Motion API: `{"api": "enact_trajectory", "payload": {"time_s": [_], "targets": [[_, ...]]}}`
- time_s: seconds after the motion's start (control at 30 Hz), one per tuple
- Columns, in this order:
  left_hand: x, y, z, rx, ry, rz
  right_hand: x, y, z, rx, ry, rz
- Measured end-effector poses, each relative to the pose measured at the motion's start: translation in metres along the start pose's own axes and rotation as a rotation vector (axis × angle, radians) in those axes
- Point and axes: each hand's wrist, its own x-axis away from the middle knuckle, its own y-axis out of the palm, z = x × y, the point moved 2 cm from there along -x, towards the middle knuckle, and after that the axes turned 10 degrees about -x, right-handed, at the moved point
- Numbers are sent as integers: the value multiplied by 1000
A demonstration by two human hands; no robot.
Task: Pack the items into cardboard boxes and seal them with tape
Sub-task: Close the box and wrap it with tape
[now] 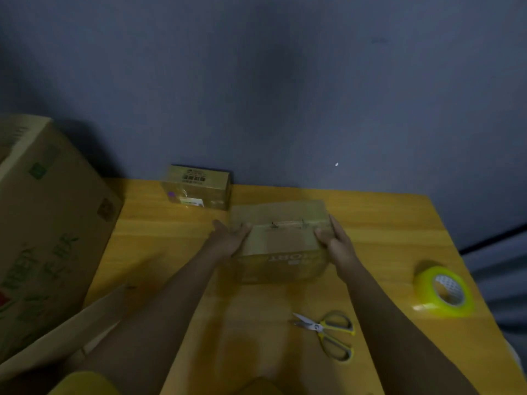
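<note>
Large carton point(42, 223) cut off left; held box point(279, 246) blurred, perhaps closed.

Held cardboard box point(281, 252) shows upside-down letters "ORT".
</note>
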Motion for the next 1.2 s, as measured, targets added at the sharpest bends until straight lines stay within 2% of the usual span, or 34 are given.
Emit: {"api": "enact_trajectory", "payload": {"time_s": [0.07,0.2,0.23,0.27,0.33,0.4,0.5,0.6,0.8,1.0,1.1,1.2], "targets": [[-7,7,3,99,143,-105,1,-3,14,-25,-16,27],[-23,-5,8,166,310,-123,-18,3,11,12,28,119],[-30,-12,9,170,342,-90,-25,6,8,-14,37,132],[-40,-21,9,129,381,16,-31,9,6,-34,29,148],[-63,-41,11,-101,454,314,-44,18,3,-38,11,181],[-88,-58,15,-390,458,445,-58,26,-1,-31,18,208],[-125,-76,16,-692,366,376,-86,35,-9,-52,23,232],[-148,-89,9,-822,300,301,-110,42,-12,-39,9,193],[-152,-109,-27,-772,245,343,-133,95,-14,-51,-7,110],[-152,-140,-61,-653,160,258,-134,158,-21,-8,-123,-2],[-136,-140,-63,-552,187,270,-122,159,-13,98,-19,62],[-102,-132,-56,-396,215,261,-84,155,-8,324,-112,170]]}}
